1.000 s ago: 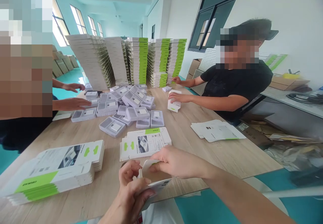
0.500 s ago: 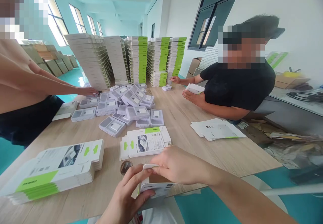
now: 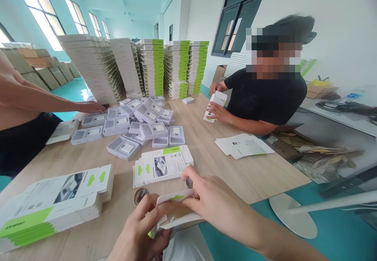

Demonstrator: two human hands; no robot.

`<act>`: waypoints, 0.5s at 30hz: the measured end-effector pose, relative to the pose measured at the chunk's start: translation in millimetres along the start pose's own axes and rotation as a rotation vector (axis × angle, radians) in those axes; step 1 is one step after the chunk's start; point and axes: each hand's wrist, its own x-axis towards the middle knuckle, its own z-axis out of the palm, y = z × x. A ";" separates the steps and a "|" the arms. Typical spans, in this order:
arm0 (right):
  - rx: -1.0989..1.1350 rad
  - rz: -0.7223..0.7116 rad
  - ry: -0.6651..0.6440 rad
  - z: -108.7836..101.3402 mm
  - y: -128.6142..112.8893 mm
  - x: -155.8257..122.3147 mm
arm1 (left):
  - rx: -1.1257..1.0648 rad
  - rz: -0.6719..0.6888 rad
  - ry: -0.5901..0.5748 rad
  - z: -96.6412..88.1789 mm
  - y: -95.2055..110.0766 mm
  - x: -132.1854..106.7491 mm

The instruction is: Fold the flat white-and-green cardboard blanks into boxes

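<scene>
Both my hands hold one small white carton with green marks [image 3: 173,210] at the near table edge. My left hand [image 3: 141,229] grips its lower end from below, fingers curled round it. My right hand [image 3: 212,202] pinches the carton's top flap from the right. Just beyond lies a short stack of flat printed cartons [image 3: 161,166]. A taller stack of flat cartons [image 3: 55,202] lies to the left. Several grey plastic trays with white inserts [image 3: 138,123] are scattered mid-table.
A person in a black shirt [image 3: 265,96] sits at the right holding a white box [image 3: 213,106]. Another person's arm [image 3: 53,106] reaches in from the left. Tall stacks of boxes [image 3: 153,66] stand at the far end. Flat sheets [image 3: 243,146] lie right. A round metal piece [image 3: 140,195] rests near my hands.
The carton in my hands has tilted flatter and my right hand has shifted onto its top flap. The person at the right has turned their box upright. My view has swung slightly right.
</scene>
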 end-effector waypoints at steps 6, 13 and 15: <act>0.147 -0.022 0.117 14.9 4.0 5.1 | 0.062 0.038 -0.205 -20.4 -0.2 22.9; 0.287 -0.148 0.204 28.2 18.9 8.9 | 0.075 0.011 -0.221 -11.7 -11.6 5.3; 0.214 -0.163 0.251 34.2 22.5 11.0 | 0.066 -0.019 -0.226 -10.1 -11.5 4.5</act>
